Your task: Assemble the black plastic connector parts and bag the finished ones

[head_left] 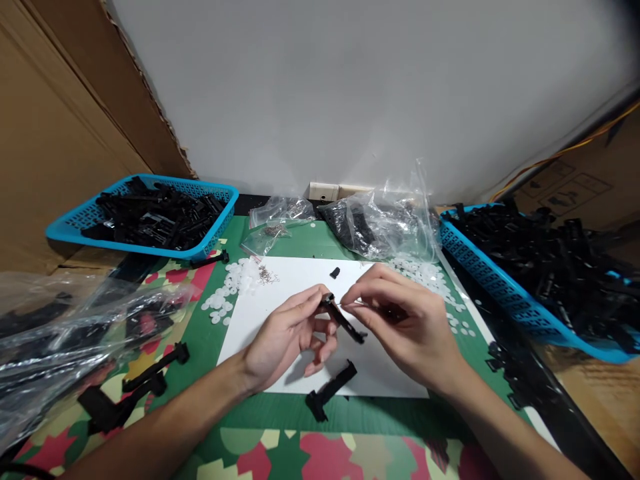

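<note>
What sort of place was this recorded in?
Probably a small-parts workbench: blue baskets heaped with black pieces stand on either side, loose white discs lie between them, and the left hand holds a black part.

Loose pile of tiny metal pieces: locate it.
In the head view, the pile lies near the far-left corner of the white sheet, beside the white discs, beyond the left hand.

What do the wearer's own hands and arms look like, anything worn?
Left hand and right hand are bare: no gloves, rings or wristwear visible. Left forearm and right forearm are uncovered up to the frame edge; no sleeves show.
</note>
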Motion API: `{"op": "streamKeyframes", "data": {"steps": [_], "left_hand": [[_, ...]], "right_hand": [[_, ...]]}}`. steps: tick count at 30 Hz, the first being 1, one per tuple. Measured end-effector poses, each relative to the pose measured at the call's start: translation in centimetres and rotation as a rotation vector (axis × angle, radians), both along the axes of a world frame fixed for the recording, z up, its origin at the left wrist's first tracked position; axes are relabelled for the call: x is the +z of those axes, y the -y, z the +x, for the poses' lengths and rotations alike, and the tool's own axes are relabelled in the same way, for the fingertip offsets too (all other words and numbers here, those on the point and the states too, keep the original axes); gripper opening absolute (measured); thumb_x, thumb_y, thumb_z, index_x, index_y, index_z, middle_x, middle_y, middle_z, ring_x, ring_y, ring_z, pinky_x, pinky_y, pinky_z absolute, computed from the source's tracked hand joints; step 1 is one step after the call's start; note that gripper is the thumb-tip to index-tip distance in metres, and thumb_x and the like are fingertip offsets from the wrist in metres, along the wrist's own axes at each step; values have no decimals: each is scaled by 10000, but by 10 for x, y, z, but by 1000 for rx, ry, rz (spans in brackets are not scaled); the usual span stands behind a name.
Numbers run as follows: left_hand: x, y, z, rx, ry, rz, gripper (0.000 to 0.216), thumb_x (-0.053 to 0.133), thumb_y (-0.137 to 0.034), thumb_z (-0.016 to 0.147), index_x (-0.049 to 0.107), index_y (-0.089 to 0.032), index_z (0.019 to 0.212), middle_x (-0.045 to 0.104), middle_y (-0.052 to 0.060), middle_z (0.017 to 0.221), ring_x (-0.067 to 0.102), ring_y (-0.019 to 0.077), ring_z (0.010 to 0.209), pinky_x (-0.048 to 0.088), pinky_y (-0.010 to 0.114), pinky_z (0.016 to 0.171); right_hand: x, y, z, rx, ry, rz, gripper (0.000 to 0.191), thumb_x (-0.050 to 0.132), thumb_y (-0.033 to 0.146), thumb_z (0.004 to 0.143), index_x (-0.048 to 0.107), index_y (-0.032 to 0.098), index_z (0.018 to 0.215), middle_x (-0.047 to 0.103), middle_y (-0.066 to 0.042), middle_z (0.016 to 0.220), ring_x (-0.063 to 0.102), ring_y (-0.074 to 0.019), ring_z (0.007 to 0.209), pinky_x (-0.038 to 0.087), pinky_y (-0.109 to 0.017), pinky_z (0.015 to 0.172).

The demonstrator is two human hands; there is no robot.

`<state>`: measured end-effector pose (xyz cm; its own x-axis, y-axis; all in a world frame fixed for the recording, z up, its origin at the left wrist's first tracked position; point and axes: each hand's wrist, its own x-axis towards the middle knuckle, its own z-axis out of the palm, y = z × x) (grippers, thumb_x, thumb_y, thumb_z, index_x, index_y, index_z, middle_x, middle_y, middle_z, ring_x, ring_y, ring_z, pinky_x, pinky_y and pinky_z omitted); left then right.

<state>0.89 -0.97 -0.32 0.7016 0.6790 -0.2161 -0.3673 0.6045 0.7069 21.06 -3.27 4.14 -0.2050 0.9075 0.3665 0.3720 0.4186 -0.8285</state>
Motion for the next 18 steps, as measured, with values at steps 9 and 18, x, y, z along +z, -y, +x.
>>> {"op": "streamKeyframes", "data": {"steps": [9, 18], "left_hand": [[4, -3, -1, 321, -263, 476, 260, 709, -430, 982, 607, -193, 1015, 665, 18, 809, 635, 118, 524, 486, 189, 394], [3, -8, -2, 574, -411, 497, 226, 642, -441, 1022, 562, -231, 1047, 594, -19, 834, 562, 95, 540, 440, 174, 378]], "right_hand": [[-10, -6, 3, -76, -302, -313, 207, 796, 393, 919, 774, 194, 869, 614, -17, 769, 434, -106, 609, 356, -247, 506], [-18, -25, 27, -80, 35, -449, 180, 760, 322, 904, 777, 166, 815, 706, -48, 774, 539, -128, 630, 407, -254, 550]]}}
